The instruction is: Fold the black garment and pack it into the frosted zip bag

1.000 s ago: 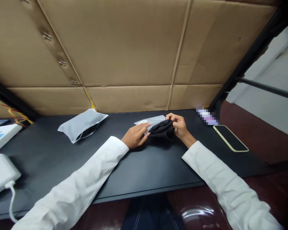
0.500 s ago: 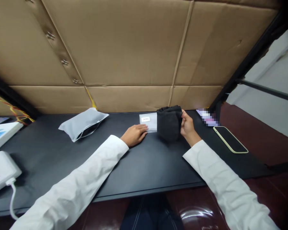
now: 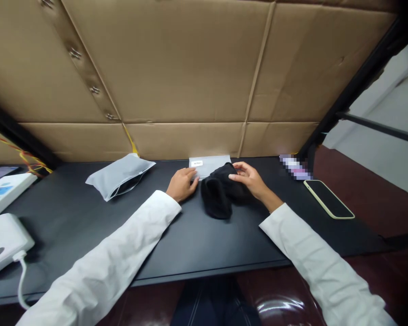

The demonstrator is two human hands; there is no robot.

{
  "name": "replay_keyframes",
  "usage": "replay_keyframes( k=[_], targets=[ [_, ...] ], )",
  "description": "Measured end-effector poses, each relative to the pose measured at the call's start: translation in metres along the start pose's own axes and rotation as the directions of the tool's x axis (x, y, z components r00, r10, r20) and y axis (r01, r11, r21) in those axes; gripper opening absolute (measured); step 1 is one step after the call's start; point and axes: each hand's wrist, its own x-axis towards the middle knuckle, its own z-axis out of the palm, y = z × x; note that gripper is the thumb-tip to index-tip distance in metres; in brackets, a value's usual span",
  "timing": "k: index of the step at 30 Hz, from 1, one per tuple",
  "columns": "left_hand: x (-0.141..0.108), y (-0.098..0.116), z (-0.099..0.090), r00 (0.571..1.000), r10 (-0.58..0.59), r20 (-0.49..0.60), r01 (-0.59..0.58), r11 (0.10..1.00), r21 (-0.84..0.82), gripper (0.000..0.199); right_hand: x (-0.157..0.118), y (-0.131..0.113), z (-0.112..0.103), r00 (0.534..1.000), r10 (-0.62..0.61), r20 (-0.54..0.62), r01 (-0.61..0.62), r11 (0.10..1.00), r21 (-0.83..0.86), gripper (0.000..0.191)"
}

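Note:
A black piece of cloth (image 3: 217, 192) lies crumpled in the middle of the black table (image 3: 190, 240). My right hand (image 3: 253, 180) pinches its upper right edge between thumb and fingers. Under the cloth's far side shows a flat, translucent plastic bag (image 3: 212, 162) with a small white label (image 3: 197, 163). My left hand (image 3: 182, 185) rests at the bag's near left corner, its fingertips touching it and its thumb apart. The cloth hides the bag's near right part.
A grey zip pouch (image 3: 120, 174) with its mouth gaping lies to the left. A phone (image 3: 329, 199) and a blurred-out packet (image 3: 295, 167) are on the right. At the left edge sit a white device with a cable (image 3: 8, 244) and a white box (image 3: 8, 192). Cardboard (image 3: 190, 68) stands behind.
The black cloth, held up before, has come down leftward and crumpled. My right hand has moved left with it. My left hand and the plastic bag have slid slightly left.

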Motion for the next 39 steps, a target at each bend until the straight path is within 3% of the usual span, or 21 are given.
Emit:
replay_keyframes(
  k=[2,5,8,12,14,17,20,23,26,30,34,36,39],
  targets=[
    [0.002,0.007,-0.007,0.995,-0.007,-0.104,-0.006,0.993,-0.12,0.022,-0.001,0.006,0.005,0.996,-0.055,0.076,0.064,0.99,-0.128,0.048],
    [0.004,0.018,-0.019,0.991,0.052,-0.124,-0.092,0.935,-0.342,0.023,0.0,0.014,0.005,0.994,-0.093,0.053,0.103,0.963,-0.249,0.051],
    [0.003,0.03,-0.027,0.972,0.233,-0.031,-0.221,0.859,-0.461,0.018,0.005,0.022,-0.006,0.993,-0.094,-0.078,0.068,0.957,-0.281,0.053],
    [-0.003,0.051,-0.029,0.912,0.392,0.12,-0.317,0.859,-0.402,0.018,0.008,0.023,-0.024,0.987,-0.096,-0.133,0.039,0.926,-0.375,0.053],
    [-0.006,0.063,-0.03,0.888,0.42,0.187,-0.334,0.869,-0.366,0.023,0.006,0.018,-0.03,0.98,-0.192,-0.053,0.144,0.869,-0.473,0.059],
    [-0.009,0.076,-0.033,0.866,0.428,0.26,-0.326,0.876,-0.356,0.026,0.002,0.008,-0.033,0.932,-0.33,0.15,0.356,0.752,-0.556,0.07],
    [-0.009,0.081,-0.039,0.864,0.39,0.317,-0.301,0.907,-0.295,0.047,-0.002,0.002,-0.033,0.892,-0.267,0.365,0.429,0.754,-0.497,0.06],
    [-0.008,0.078,-0.043,0.861,0.363,0.356,-0.305,0.929,-0.21,0.056,-0.005,0.001,-0.031,0.885,-0.134,0.447,0.362,0.802,-0.475,0.045],
    [-0.007,0.066,-0.046,0.844,0.384,0.374,-0.321,0.921,-0.221,0.039,-0.007,0.003,-0.029,0.915,-0.074,0.396,0.289,0.806,-0.517,0.065],
    [-0.007,0.041,-0.052,0.813,0.441,0.38,-0.351,0.892,-0.284,0.019,-0.006,-0.001,-0.033,0.935,-0.138,0.325,0.286,0.836,-0.469,0.078],
    [-0.009,0.015,-0.061,0.814,0.433,0.387,-0.311,0.888,-0.339,0.018,-0.002,-0.004,-0.053,0.949,-0.201,0.244,0.292,0.852,-0.434,0.076],
    [-0.011,0.006,-0.065,0.826,0.41,0.386,-0.267,0.889,-0.373,0.019,0.001,-0.001,-0.067,0.962,-0.172,0.214,0.257,0.837,-0.483,0.072],
    [-0.013,-0.001,-0.071,0.835,0.38,0.398,-0.237,0.901,-0.364,0.011,0.003,0.008,-0.084,0.973,-0.119,0.197,0.213,0.786,-0.581,0.049]
  ],
)
